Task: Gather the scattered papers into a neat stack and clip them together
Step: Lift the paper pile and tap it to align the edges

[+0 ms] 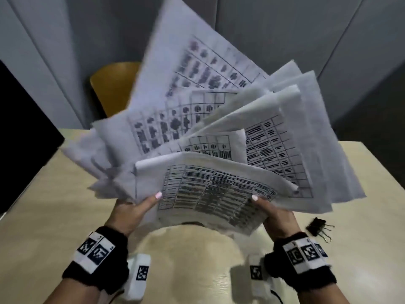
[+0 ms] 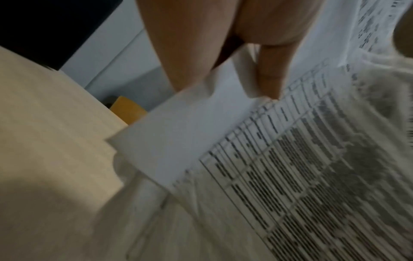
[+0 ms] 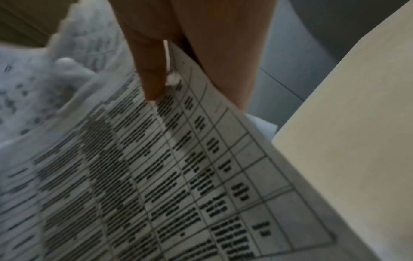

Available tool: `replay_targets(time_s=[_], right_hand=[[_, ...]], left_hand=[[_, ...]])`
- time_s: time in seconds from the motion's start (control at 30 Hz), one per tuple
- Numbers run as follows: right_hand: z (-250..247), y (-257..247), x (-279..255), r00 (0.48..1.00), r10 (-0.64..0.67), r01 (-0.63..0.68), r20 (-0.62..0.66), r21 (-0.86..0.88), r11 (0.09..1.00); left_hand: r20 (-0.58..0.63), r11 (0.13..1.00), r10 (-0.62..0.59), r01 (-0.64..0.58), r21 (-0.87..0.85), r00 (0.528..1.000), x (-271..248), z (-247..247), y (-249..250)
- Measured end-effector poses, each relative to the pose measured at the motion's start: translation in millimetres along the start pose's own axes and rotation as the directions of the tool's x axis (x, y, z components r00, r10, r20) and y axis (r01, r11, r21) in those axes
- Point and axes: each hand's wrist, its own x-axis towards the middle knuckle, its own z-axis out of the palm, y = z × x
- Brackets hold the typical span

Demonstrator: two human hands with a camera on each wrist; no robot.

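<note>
A loose, fanned bundle of printed papers [image 1: 210,137] with tables on them is held up off the table, sheets splayed at different angles. My left hand [image 1: 133,207] grips the bundle's left lower edge, thumb on the front sheet. My right hand [image 1: 274,213] grips the right lower edge the same way. In the left wrist view, fingers [image 2: 270,70] pinch the papers [image 2: 290,176]. In the right wrist view, a thumb [image 3: 147,70] presses on the top sheet [image 3: 178,176]. A black binder clip [image 1: 317,227] lies on the table to the right of my right wrist.
The light wooden table [image 1: 54,216] spreads under my hands; its far edge runs behind the papers. A yellow-brown chair back [image 1: 111,86] stands beyond the table. Grey wall panels [image 1: 54,40] rise behind. A dark block [image 1: 19,128] sits at the left.
</note>
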Motion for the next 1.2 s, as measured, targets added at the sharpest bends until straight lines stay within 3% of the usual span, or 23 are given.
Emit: replay_targets(time_s=[0.1,0.2,0.3,0.4,0.5,0.6,0.67,0.77,0.9,1.0,1.1,1.2], right_hand=[[-9.7,0.4,4.6,0.996,-0.017,0.013,0.085,0.054,0.998],[-7.3,3.8,3.2,0.988,-0.008,0.007,0.155,0.002,1.0],[1.2,2.6,0.8,0.984,-0.034,0.029,0.175,0.029,0.999],[-6.7,3.0,3.4,0.986,-0.059,0.045,0.154,0.097,0.994],[-19.3,9.4,2.4,0.989,-0.008,-0.004,0.146,0.075,0.997],[-21.4,19.7,-0.7,0.974,0.095,-0.109,0.205,0.057,0.992],[-16.1,24.0,1.6,0.978,0.132,-0.141,0.159,0.045,0.989],[-9.0,16.9,9.6,0.996,0.06,-0.062,0.071,0.025,0.998],[-10.3,-3.6,12.1,0.993,-0.045,0.04,0.108,0.047,0.998],[-16.5,0.6,11.2,0.988,-0.068,0.062,0.139,0.052,0.997],[-17.9,12.0,10.9,0.992,0.036,-0.045,0.122,0.074,0.996],[-11.5,11.0,7.6,0.989,0.063,-0.081,0.137,0.131,0.988]], left_hand=[[0.046,0.996,-0.031,0.034,-0.081,0.998,-1.9,-10.5,2.0],[0.15,0.991,-0.078,0.094,-0.098,0.986,-8.1,-8.7,0.7],[0.131,0.985,-0.103,0.12,-0.126,0.986,-9.3,1.4,-2.0],[0.065,0.982,-0.042,0.054,-0.181,0.997,-6.4,1.4,2.4],[0.062,0.996,0.02,-0.015,-0.088,0.998,-8.1,-8.2,7.4],[0.065,0.999,-0.019,0.022,-0.042,0.998,-11.3,-13.4,4.2],[0.056,0.999,-0.042,0.043,-0.013,0.998,-12.4,-3.3,4.2],[0.01,1.0,0.006,-0.006,0.017,1.0,-11.6,4.1,11.5],[0.074,0.991,0.13,-0.131,0.0,0.989,1.8,-5.4,14.2],[0.065,0.996,0.055,-0.05,-0.078,0.996,4.2,-13.0,-0.9],[0.068,0.997,-0.045,0.049,-0.059,0.997,-4.3,-10.3,-11.4],[0.087,0.994,-0.063,0.07,-0.081,0.994,-4.0,-9.8,-17.9]])
